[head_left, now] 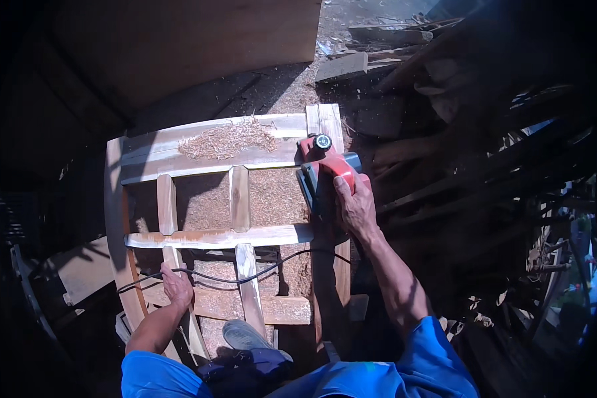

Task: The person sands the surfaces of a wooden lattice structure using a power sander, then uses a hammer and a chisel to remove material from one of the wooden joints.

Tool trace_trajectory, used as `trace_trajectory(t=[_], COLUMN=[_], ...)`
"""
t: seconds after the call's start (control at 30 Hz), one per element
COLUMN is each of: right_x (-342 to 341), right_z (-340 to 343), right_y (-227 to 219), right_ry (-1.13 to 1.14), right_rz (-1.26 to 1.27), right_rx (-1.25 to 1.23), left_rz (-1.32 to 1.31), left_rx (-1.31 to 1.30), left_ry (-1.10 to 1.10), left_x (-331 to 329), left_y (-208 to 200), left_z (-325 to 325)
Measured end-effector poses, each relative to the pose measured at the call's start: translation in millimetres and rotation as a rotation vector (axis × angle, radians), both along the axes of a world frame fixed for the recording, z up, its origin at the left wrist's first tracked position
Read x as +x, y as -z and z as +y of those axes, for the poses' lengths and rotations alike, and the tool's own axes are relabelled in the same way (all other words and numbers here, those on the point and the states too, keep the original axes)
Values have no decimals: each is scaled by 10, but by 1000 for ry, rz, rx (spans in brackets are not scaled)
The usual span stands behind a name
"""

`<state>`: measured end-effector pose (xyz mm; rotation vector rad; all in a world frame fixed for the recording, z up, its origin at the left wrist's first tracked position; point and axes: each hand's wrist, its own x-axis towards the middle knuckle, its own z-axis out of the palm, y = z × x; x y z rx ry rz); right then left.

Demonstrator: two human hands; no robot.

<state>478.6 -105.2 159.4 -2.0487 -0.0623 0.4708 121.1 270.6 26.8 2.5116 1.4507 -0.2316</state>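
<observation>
A red and dark electric hand planer (338, 166) with a round black front knob sits on the right upright of a wooden frame (265, 237). My right hand (357, 204) is closed round its rear handle. At the lower left, my left hand (177, 286) is closed over a narrow wooden slat (171, 257) of the frame. A black power cord (265, 272) crosses the frame and passes right at the left hand's fingers. Whether those fingers also pinch the cord is hard to see. Curly wood shavings (229, 139) lie heaped on the frame's far rail.
My shoe (245, 335) is at the frame's near side, among shavings on the ground. A large brown board (199, 46) stands at the far left. Scrap wood (391, 40) lies at the far right, and a dark pile of timber (438, 159) fills the shaded right side.
</observation>
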Motion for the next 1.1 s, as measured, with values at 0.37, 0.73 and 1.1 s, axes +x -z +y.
trace_trajectory(t=[0.37,0.73,1.1], right_x=[-1788,-1007,-105], right_z=[-407,134,548], right_y=[181,157,109], right_ry=[242,272,237], right_rz=[-59,-231,-302], right_rx=[-68,-88,-109], left_rz=[-269,-233,-246], left_rx=[-143,-26,-19], left_ry=[-405,-298,-260], left_x=[135,186,176], left_y=[104,53,86], left_z=[176,105,91])
